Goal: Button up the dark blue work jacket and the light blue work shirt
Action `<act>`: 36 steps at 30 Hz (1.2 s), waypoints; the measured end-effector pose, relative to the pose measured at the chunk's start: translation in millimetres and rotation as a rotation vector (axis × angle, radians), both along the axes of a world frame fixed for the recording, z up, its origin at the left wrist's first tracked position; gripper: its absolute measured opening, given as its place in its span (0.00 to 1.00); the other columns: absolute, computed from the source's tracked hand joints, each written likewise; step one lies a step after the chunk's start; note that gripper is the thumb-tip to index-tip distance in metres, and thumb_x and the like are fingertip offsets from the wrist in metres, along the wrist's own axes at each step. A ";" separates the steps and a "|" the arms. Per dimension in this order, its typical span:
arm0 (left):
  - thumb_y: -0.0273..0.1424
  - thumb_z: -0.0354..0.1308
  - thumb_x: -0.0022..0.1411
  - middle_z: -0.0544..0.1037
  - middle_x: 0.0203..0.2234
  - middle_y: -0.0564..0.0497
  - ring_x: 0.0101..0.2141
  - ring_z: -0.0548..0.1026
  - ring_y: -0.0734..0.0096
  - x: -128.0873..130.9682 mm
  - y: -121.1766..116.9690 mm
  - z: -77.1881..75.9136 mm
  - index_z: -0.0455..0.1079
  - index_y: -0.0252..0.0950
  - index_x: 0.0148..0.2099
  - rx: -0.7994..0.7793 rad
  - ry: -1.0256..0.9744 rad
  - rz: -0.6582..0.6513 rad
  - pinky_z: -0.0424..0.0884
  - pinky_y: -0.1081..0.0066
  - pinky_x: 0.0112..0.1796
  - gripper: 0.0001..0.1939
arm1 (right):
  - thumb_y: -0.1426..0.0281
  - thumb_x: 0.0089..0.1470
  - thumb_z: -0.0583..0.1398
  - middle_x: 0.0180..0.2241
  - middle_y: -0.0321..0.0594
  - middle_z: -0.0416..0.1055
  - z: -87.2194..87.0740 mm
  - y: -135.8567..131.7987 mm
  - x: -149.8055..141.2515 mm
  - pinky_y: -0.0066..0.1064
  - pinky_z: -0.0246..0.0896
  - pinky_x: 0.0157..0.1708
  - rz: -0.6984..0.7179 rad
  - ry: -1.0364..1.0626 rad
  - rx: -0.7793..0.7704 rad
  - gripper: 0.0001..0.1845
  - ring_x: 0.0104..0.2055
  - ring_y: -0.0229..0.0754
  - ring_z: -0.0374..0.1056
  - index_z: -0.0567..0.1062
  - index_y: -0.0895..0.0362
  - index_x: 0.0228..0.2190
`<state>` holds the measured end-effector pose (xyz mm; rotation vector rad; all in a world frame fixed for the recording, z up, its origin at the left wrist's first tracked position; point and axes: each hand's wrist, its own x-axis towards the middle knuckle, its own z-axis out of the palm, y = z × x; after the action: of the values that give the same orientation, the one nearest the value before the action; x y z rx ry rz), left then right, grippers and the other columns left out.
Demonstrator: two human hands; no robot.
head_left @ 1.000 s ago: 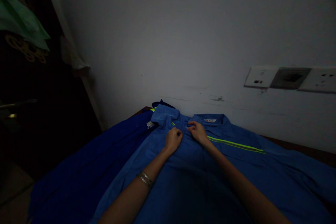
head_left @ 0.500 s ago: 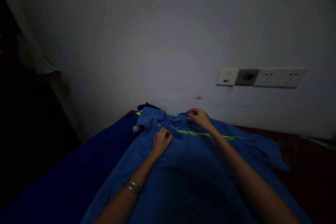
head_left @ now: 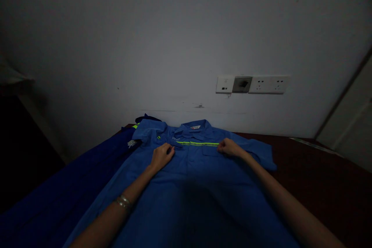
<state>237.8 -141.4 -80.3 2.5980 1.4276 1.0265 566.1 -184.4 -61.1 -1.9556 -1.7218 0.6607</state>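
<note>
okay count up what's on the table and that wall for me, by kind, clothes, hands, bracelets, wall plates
Blue garments: 2, the light blue shirt under both hands and a darker blue garment beside it.
Hands: 2, the left hand and the right hand, both resting on the shirt.
Bracelets: 1 set on the left wrist.
Wall plates: 3 in a row.
Total: 8.

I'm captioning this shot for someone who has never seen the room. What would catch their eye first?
A bright blue shirt spread flat on a dark table, with a neon yellow stripe across its chest. Both hands rest on that chest, the left hand and right hand at either end of the stripe. Behind, white sockets sit on the pale wall.
</note>
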 end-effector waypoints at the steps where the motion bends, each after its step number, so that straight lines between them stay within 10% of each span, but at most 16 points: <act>1: 0.35 0.46 0.59 0.73 0.26 0.50 0.27 0.69 0.74 1.9 0.5 0.8 0.69 0.34 0.30 -0.006 -0.012 0.004 0.61 0.76 0.31 0.14 | 0.74 0.39 0.58 0.13 0.34 0.64 0.1 -1.0 -1.1 0.19 0.50 0.14 0.002 0.017 -0.025 0.04 0.14 0.30 0.58 0.72 0.62 0.19; 8: 0.34 0.48 0.55 0.74 0.23 0.51 0.26 0.69 0.74 60.1 11.8 11.2 0.71 0.32 0.28 -0.224 -0.232 0.002 0.60 0.77 0.28 0.14 | 0.73 0.40 0.60 0.13 0.33 0.64 -0.1 2.6 -2.4 0.20 0.51 0.14 0.018 0.059 -0.088 0.04 0.13 0.30 0.58 0.71 0.62 0.19; 16: 0.31 0.52 0.48 0.68 0.12 0.51 0.16 0.65 0.75 142.2 4.6 16.5 0.69 0.31 0.19 -0.646 0.015 -0.040 0.57 0.76 0.20 0.11 | 0.78 0.37 0.59 0.14 0.35 0.66 -0.1 1.7 -4.9 0.19 0.53 0.15 0.003 0.065 -0.059 0.02 0.15 0.31 0.60 0.73 0.62 0.19; 36: 0.43 0.54 0.50 0.59 0.05 0.56 0.09 0.58 0.79 143.4 14.2 11.3 0.66 0.31 0.18 -0.835 -0.101 -0.091 0.54 0.77 0.14 0.20 | 0.79 0.36 0.58 0.17 0.38 0.70 0.7 0.1 -11.8 0.19 0.55 0.15 -0.076 0.077 -0.046 0.05 0.16 0.32 0.62 0.75 0.63 0.20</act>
<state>381.2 -127.2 -69.0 1.9417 1.3074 0.3962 554.3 -184.3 -60.4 -1.9892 -1.5918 0.7444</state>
